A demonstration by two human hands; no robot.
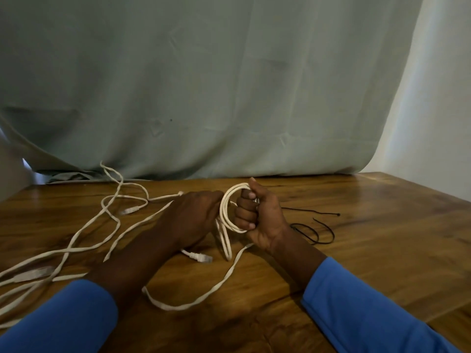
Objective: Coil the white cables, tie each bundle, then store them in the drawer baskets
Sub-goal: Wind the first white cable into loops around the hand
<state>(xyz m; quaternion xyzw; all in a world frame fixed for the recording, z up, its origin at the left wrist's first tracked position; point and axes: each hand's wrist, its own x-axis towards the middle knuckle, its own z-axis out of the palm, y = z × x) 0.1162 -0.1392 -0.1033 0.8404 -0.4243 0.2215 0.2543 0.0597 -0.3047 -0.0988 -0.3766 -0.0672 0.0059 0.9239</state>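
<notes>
The right hand (257, 217) was a fist through the coil (225, 210), held upright just above the table (382, 250), likely so the fist served as a form keeping the turns even. The left hand (193, 217) gripped the coil's left side, apparently to lay on the next turn. The tail (204, 296) trailed slack toward the person, free to feed. 2 black ties (313, 233) lay just beside the right wrist, handy for binding. Loose cables (84, 233) sprawled at left.
</notes>
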